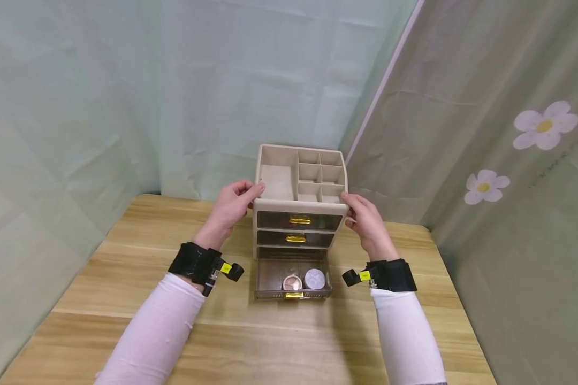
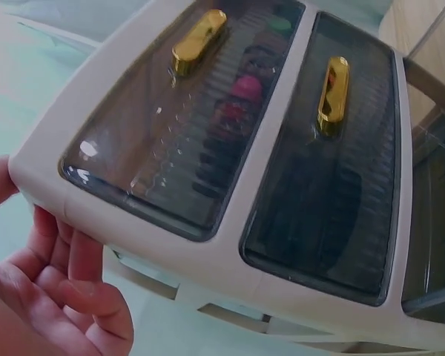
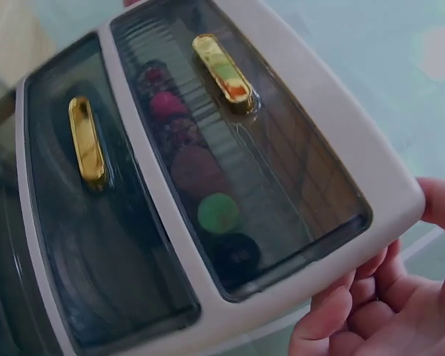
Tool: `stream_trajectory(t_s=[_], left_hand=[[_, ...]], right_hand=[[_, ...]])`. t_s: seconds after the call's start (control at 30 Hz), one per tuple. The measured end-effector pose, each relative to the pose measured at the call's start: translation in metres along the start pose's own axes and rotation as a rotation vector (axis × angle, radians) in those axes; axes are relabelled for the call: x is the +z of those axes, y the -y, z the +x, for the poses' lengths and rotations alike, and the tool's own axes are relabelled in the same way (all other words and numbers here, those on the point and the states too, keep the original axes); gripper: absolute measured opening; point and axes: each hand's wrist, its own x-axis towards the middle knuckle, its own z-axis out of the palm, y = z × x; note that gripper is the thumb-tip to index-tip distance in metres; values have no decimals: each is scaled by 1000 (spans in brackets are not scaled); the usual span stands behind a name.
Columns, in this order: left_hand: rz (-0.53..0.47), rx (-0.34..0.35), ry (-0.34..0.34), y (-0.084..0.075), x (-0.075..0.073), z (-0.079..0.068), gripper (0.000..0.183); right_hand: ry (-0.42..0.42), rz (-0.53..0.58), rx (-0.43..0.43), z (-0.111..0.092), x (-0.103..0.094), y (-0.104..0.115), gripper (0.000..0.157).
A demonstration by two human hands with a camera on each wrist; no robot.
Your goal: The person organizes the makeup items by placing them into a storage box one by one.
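Note:
A cream desktop drawer organizer (image 1: 302, 205) stands on the table between my two hands. My left hand (image 1: 232, 206) grips its upper left edge, thumb at the rim and fingers curled against the side. On the opposite edge, my right hand (image 1: 368, 220) holds it in the same way. Its two upper dark drawers, with gold handles (image 1: 301, 219), are closed. The clear bottom drawer (image 1: 265, 286) is pulled out, and in it lie a round pan with pinkish sections (image 1: 292, 283) and a round pale-lidded container (image 1: 314, 278). Small coloured items show through the top drawer (image 3: 297, 170).
The wooden table (image 1: 173, 342) extends toward me and to both sides. Pale green curtain cloth (image 1: 221, 96) hangs right behind the organizer, and a flower-patterned curtain (image 1: 462, 107) borders the right. The organizer's top has one large compartment (image 1: 278, 179) and several small ones.

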Motion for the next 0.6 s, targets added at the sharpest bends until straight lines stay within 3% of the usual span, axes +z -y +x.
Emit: stream_trajectory(t_s=[0.17, 0.37, 0.5, 0.6], left_hand=[[19, 20, -22, -2, 2, -4, 51], [27, 38, -41, 3, -5, -11, 50], [70, 45, -58, 8, -19, -20, 53], [163, 60, -42, 16, -36, -30, 56]], right_hand=[[59, 124, 32, 2, -2, -3, 23], [85, 154, 46, 2, -1, -7, 21], [82, 158, 41, 2, 2, -8, 23], [74, 168, 37, 1, 3, -8, 22]])
